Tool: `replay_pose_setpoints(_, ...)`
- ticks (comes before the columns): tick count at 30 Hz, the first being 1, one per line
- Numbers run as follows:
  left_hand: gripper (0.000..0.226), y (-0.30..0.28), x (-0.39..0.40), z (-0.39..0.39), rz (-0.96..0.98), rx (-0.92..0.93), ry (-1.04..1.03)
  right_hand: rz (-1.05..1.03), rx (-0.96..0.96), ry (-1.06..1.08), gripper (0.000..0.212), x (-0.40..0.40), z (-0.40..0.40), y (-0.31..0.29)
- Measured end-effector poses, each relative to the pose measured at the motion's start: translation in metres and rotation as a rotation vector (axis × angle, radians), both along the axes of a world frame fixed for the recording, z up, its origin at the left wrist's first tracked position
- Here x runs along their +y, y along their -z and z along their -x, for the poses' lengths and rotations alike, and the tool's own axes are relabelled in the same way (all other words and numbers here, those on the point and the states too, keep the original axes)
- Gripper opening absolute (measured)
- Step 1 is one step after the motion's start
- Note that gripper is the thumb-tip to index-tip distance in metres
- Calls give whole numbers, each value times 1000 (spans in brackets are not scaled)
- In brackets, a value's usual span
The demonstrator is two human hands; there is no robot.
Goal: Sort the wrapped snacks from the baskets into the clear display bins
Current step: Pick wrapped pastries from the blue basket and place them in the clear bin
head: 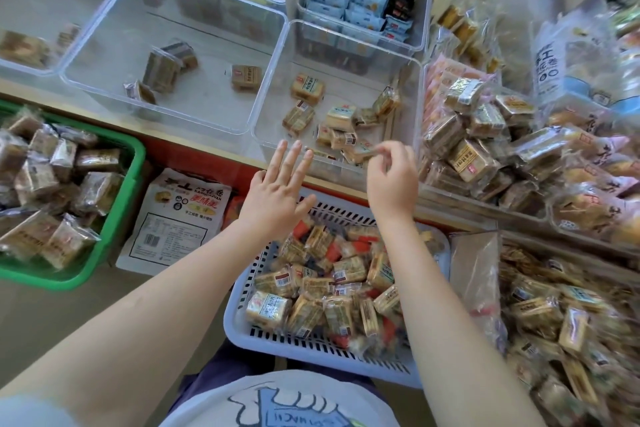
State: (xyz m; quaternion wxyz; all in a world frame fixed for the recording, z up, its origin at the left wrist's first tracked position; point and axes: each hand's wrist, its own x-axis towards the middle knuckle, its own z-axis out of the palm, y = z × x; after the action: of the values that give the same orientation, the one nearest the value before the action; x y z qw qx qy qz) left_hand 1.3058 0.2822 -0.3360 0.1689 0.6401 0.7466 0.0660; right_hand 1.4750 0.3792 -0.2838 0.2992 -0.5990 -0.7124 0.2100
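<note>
A pale blue slotted basket (311,348) in front of me is full of small wrapped snacks (311,291). Just beyond it stands a clear bin (273,87) holding several yellow-wrapped snacks (306,88). My right hand (391,177) hovers over this bin's near edge and pinches a wrapped snack (363,151) between thumb and fingers. My left hand (277,189) is beside it to the left, fingers straight and spread, holding nothing. A clear bin (104,28) further left holds a few brown-wrapped snacks (162,69).
A green basket (135,163) of brown-wrapped snacks sits at the left. A flat printed bag (176,218) lies between the baskets. A tall bin (424,10) of blue packets stands behind. Heaps of bagged snacks (485,142) crowd the right side.
</note>
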Motion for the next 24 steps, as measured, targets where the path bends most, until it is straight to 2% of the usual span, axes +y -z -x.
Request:
replay_pose_setpoints(2, 77, 0, -1, 0, -12, -17, -7, -39, -1, -3, 14, -37, -14, 19)
replay_pose_setpoints(3, 78, 1, -1, -1, -18, -26, -8, 44, -37, -29, 14, -52, -20, 31)
replay_pose_setpoints(6, 80, 2, 0, -1, -22, -38, -5, 529, -319, -208, 11, -82, -32, 82)
replay_pose_setpoints(8, 81, 3, 0, -1, -15, -34, -13, 710, -549, -330, 16, -96, -43, 110)
replay_pose_setpoints(10, 82, 5, 0, -1, -13, -28, -15, 711, -735, -372, 34, -105, -51, 131)
replay_pose_setpoints(13, 82, 7, 0, -1, -22, -9, -7, 642, -874, -330, 48, -115, -52, 145)
replay_pose_setpoints(16, 84, 9, 0, -2, -32, 5, -17, 675, -907, -228, 46, -115, -50, 151)
replay_pose_setpoints(20, 85, 10, 0, -4, -47, 7, -23, 683, -861, -195, 44, -112, -52, 157)
replay_pose_setpoints(22, 85, 10, 0, -5, -45, 11, -21, 682, -751, -161, 44, -111, -52, 154)
replay_pose_setpoints(24, 85, 9, 1, -5, -42, 16, -22, 694, -504, -64, 41, -109, -51, 143)
